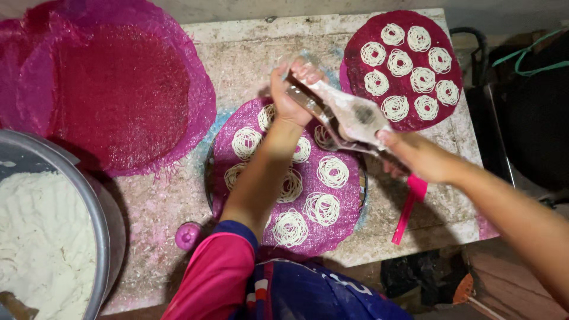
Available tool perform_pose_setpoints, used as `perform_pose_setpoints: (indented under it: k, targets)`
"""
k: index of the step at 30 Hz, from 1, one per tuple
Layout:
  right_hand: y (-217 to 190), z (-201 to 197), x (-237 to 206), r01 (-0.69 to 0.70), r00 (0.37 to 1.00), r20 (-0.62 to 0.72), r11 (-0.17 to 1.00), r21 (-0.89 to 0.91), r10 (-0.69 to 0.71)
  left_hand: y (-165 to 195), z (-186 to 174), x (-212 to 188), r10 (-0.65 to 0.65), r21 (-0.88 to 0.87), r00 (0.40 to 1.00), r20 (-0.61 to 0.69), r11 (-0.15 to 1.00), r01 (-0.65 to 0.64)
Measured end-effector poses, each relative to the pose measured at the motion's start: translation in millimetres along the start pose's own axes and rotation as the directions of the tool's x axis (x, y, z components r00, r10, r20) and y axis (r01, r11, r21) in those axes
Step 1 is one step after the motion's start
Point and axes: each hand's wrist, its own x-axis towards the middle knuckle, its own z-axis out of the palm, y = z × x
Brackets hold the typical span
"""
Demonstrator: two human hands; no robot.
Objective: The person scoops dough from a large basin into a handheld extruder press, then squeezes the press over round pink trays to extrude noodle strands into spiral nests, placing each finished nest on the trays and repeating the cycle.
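both hands hold a noodle press [347,112] above the near mat [332,207], a round pink mesh disc on the table [249,65]. the left hand [293,89] is clenched round the far end of the press, and the right hand [415,155] grips its handles at the near end, fingers closed on them. noodle coils [332,172] already dot the mat, some hidden under the left forearm.

to do this well, i'd judge the press should stay level and low over a bare patch of the mat, squeezed evenly while it circles, so each coil lands apart from its neighbours.

right of and beyond the mat lies a filled mat [403,68]; left of it, a stack of empty mats [112,89] and a pot of dough [41,237].
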Motion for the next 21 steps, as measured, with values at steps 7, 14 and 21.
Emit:
perform_pose_setpoints:
  k: [7, 14, 21]
  targets:
    - [-10.6, 9.1, 10.4, 0.107, 0.987, -0.125, 0.993, 0.058, -0.099, 12.8, 3.9, 27.2, 0.002, 0.050, 0.984, 0.179, 0.999, -0.012]
    - [-10.9, -3.9, -1.0, -0.044, 0.995, -0.084, 0.999, -0.001, 0.043, -8.0, 4.8, 10.7, 0.066, 0.065, 0.996, 0.065, 0.995, -0.070]
    - [-2.3, -6.6, 11.7, 0.123, 0.980, -0.169, 0.985, 0.123, -0.101, 2.8, 20.9, 28.9, -0.067, 0.014, 0.969, -0.238, 0.997, 0.073]
